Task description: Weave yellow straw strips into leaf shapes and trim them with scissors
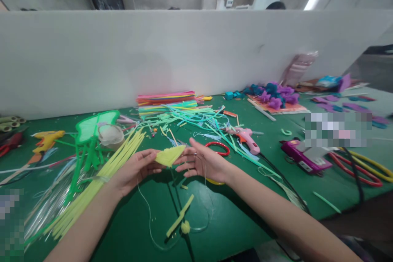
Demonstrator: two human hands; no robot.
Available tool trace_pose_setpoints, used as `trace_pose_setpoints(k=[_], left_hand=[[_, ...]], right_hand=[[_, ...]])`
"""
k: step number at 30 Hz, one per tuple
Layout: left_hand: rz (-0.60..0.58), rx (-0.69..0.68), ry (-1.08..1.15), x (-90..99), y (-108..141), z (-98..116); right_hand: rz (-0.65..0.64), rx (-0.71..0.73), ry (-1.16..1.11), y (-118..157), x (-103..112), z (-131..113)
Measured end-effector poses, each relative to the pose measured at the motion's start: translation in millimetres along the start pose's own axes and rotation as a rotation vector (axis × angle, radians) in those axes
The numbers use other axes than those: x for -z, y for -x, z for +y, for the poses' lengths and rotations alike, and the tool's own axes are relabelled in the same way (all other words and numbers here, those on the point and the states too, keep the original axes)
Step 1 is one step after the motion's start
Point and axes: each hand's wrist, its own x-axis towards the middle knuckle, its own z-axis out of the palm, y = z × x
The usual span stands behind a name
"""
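My left hand (139, 166) pinches the left edge of a yellow, wedge-shaped fuzzy piece (170, 156), which looks made of pipe cleaner. To its right is my right hand (206, 161), with fingers spread beside the piece; whether a fingertip touches it I cannot tell. A thin clear cord (150, 223) hangs in a loop below both hands. The cord reaches a small yellow fuzzy ball (185, 226) on the green table (239, 217). Next to the ball lies a yellow pipe cleaner strip (179, 216). Red-handled scissors (225, 147) are partly hidden behind my right hand.
Yellow pipe cleaners (115, 163) run beneath my left forearm. A yellow glue gun (47, 141) lies left, a pink glue gun (248, 138) right, its cable trailing forward. A purple device (302, 157) sits farther right. Colored pipe cleaners (167, 99) are stacked against a white partition (153, 53).
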Motion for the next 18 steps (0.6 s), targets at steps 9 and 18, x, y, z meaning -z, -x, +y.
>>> trace_pose_setpoints(k=[9, 18], left_hand=[[0.261, -0.360, 0.204, -21.5, -8, -10], [0.178, -0.351, 0.103, -36.9, -4, -25]], right_hand=[[-0.013, 0.097, 0.480, -4, -32, 22], [-0.195, -0.025, 0.090, -1, -52, 26]])
